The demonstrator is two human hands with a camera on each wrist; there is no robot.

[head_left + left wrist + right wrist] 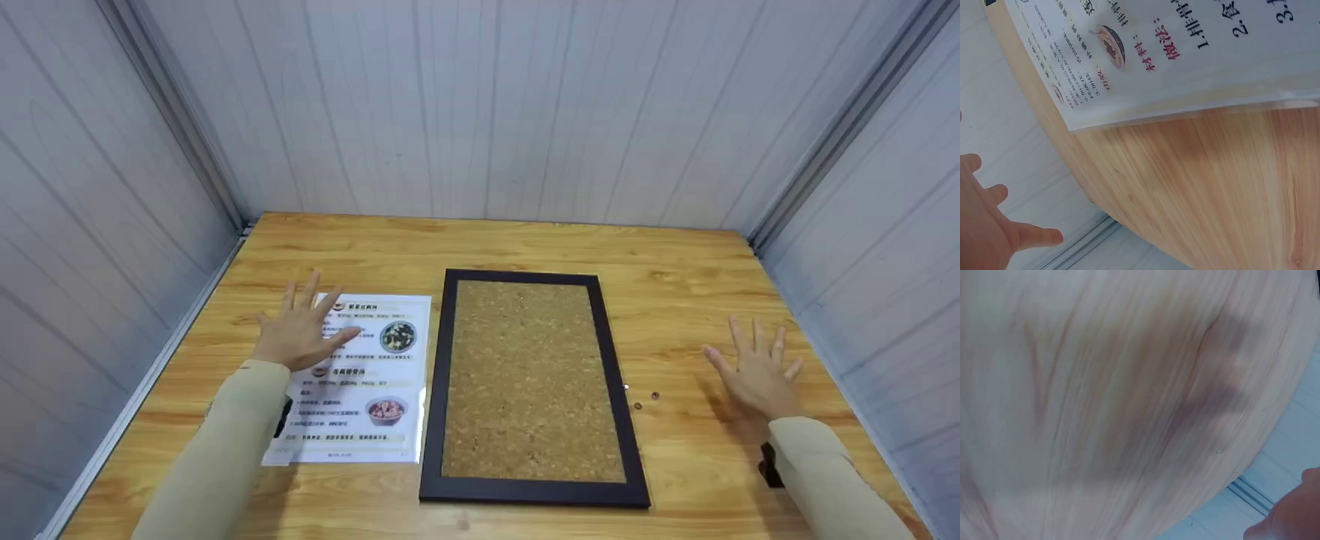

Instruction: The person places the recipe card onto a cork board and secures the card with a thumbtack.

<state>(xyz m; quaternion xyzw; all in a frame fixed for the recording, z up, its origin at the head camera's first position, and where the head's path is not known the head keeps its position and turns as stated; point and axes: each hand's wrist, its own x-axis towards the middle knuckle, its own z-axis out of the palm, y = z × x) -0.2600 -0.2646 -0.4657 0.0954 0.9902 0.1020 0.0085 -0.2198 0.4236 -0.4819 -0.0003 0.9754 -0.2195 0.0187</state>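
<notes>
In the head view my left hand (304, 334) is spread flat, fingers apart, above the upper left part of a printed recipe sheet (352, 416). The sheet looks glossy, with dish photos and red and black writing in the left wrist view. Over the right side of the table my right hand (761, 375) is also spread, fingers apart, holding nothing. Between the hands lies a cork board (536, 382) with a dark frame. Beside its right edge are a small white piece (626, 387) and two small reddish-brown round pieces (655, 395), too small to make out.
The wood-grain table (525, 244) is bounded by pale panel walls (457, 112) at the back and on both sides. Dark straps or devices (770, 465) sit at the wrists.
</notes>
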